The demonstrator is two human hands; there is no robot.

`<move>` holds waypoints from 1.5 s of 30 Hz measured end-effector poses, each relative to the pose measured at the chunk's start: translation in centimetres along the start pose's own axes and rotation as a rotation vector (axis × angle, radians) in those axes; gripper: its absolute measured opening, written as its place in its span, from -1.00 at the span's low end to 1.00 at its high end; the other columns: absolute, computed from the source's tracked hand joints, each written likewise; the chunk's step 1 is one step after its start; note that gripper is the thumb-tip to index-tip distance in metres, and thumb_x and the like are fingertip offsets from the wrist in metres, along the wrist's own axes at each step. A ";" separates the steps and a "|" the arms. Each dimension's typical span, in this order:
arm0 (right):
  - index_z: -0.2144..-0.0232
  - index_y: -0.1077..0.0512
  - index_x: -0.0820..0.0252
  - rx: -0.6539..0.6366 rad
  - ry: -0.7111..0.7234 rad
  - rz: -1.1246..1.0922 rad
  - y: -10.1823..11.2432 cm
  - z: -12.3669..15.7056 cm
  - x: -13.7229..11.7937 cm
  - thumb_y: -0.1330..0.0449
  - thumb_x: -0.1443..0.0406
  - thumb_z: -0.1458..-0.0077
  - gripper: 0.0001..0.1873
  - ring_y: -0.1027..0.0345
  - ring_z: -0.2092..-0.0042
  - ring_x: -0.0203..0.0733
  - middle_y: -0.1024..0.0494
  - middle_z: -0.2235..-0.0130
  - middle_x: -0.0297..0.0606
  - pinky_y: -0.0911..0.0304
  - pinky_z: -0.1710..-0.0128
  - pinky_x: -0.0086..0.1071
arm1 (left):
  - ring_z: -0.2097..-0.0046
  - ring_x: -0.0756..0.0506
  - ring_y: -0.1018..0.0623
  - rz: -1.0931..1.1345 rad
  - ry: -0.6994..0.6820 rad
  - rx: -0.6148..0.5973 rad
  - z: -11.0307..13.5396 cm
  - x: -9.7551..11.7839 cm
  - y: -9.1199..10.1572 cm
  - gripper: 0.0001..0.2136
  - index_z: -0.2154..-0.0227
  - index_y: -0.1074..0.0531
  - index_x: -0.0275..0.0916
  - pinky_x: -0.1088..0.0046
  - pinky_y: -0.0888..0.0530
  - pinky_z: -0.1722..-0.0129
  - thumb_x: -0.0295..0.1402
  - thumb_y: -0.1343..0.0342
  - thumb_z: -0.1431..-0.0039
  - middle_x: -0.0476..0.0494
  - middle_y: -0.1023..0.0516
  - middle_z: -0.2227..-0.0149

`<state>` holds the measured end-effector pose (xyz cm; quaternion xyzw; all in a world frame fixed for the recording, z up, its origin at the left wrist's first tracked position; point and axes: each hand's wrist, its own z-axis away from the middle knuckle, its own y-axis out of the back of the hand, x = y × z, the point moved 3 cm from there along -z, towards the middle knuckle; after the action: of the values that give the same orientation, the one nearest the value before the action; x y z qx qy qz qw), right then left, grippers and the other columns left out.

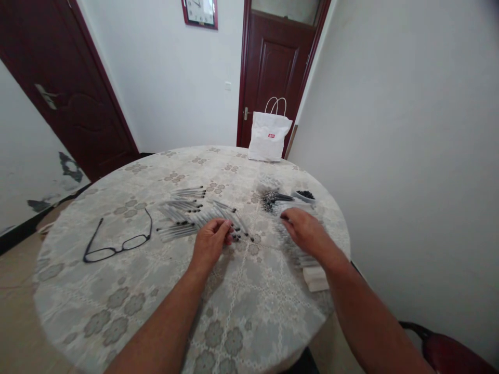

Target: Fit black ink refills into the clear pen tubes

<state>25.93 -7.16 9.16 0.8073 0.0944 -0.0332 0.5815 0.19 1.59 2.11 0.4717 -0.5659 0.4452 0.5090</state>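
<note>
My left hand (213,240) is curled, thumb against fingers, at the near edge of a spread of pens with clear barrels and black ends (177,212). Whatever it pinches is hidden by the fingers. Out to the right, my right hand (306,231) is closed over a pile of clear pen barrels (298,254), fingertips pressed together; what is between them is too small to make out. Just beyond it lie a bunch of thin black-tipped sticks (271,200) and a white bowl of small black pieces (306,195). Small clear parts (268,181) are heaped farther back.
Black-framed glasses (117,249) lie unfolded on the left of the round table with a patterned cloth (156,306). A white paper bag (270,136) stands at the far edge. A pale block (315,279) sits by my right forearm. A wall rises close on the right.
</note>
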 end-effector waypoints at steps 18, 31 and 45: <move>0.03 -0.55 0.13 -0.170 -0.341 0.354 -1.1 -4.2 12.3 -0.07 0.28 -0.31 -0.70 -0.45 0.02 -0.05 -0.54 0.00 -0.04 -0.25 0.12 -0.33 | 0.56 -0.02 -0.47 -0.074 -0.068 0.257 -0.9 0.3 2.4 -0.71 0.37 -0.50 -0.23 0.50 -0.42 0.55 -0.07 -0.21 -0.12 -0.04 -0.55 0.48; 0.08 -0.50 0.19 0.027 -0.147 0.286 -0.8 -3.5 3.1 0.00 0.28 -0.37 -0.72 -0.39 0.01 -0.03 -0.55 0.08 -0.03 -0.22 0.04 -0.30 | 0.53 0.02 -0.44 0.112 -0.057 0.365 -1.3 0.1 3.3 -0.72 0.37 -0.45 -0.24 0.53 -0.41 0.57 -0.09 -0.20 -0.09 -0.01 -0.49 0.45; 0.18 -0.46 0.32 -0.263 -0.148 0.206 -11.3 -1.8 -6.0 -0.07 0.28 -0.29 -0.77 -0.52 0.18 0.00 -0.58 0.19 0.05 -0.24 0.22 -0.31 | 0.57 0.04 -0.40 0.140 -0.073 0.326 -1.2 -0.3 2.9 -0.72 0.39 -0.44 -0.24 0.55 -0.37 0.60 -0.10 -0.20 -0.12 0.03 -0.46 0.49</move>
<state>17.75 -2.66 0.18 0.7250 -0.0280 -0.0202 0.6878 -2.46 3.27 1.84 0.5231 -0.5358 0.5482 0.3725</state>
